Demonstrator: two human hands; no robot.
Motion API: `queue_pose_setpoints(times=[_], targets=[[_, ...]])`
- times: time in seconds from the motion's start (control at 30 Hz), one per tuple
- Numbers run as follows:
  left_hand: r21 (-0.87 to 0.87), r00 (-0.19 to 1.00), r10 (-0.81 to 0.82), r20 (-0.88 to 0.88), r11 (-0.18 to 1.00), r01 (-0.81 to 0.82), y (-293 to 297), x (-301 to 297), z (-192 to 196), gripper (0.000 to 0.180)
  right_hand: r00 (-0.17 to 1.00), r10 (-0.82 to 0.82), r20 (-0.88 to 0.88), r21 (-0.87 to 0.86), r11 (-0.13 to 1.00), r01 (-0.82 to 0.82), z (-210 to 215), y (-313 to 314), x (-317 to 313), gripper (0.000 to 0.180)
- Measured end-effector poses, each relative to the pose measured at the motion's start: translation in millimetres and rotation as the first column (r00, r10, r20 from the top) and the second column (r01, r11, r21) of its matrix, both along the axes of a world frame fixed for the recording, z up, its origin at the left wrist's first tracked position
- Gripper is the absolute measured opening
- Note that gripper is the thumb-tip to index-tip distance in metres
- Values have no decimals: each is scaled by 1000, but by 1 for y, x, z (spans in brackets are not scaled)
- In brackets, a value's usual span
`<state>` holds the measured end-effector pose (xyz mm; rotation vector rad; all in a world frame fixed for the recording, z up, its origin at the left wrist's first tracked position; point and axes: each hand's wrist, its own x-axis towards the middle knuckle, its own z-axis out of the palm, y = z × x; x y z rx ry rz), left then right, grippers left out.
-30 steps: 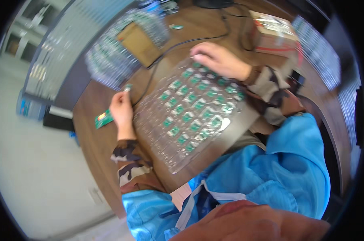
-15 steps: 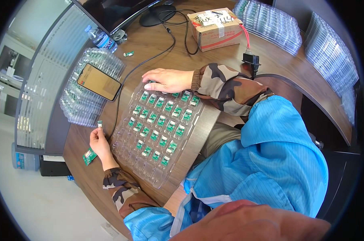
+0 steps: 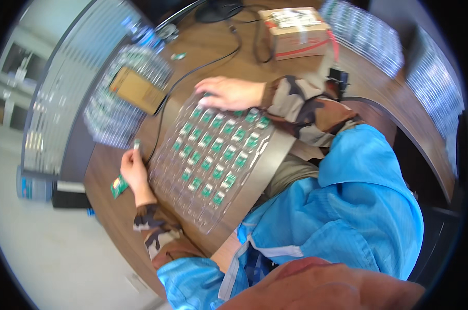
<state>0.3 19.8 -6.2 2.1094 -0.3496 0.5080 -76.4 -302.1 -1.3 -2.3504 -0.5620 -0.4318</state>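
A clear plastic blister tray (image 3: 205, 219) lies aslant on the table in front of me, many of its pockets filled with small green circuit boards (image 3: 206, 164). Several pockets on its near-left side hold no board. My right hand (image 3: 233, 93) lies over the far edge of the tray, fingers stretched out and thumb on the plastic. Left of the tray, my left hand (image 3: 134, 170) pinches a small circuit board (image 3: 137, 144) upright between thumb and fingertips. Beside that hand a larger green circuit board (image 3: 119, 186) lies on the table. Motion blur softens the details.
A phone (image 3: 137, 89) rests on a stack of filled trays (image 3: 107, 116) at the left. Behind it stands a water bottle (image 3: 143, 35). A black cable (image 3: 205, 67) crosses the table toward a cardboard box (image 3: 296, 36). More stacked trays (image 3: 363, 39) stand far right.
The whole view has shifted and blurred, with the table's things now farther right in the picture. Both hands keep about the same places relative to the tray.
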Motion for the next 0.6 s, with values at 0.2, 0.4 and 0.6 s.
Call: queue_pose_setpoints(times=[0.2, 0.4, 0.6], targets=[[60, 997, 60, -42, 997, -57, -18, -5, 11, 21, 998, -18, -59, -69, 998, 14, 9, -9, -9, 38], [10, 993, 93, -72, 996, -92, -10, -1, 4, 19, 999, 25, -34, -21, 999, -26, 8, -5, -6, 42], [40, 991, 114, -75, 993, -111, -10, -3, 6, 19, 999, 24, -44, -33, 999, -25, 6, -5, -5, 42]])
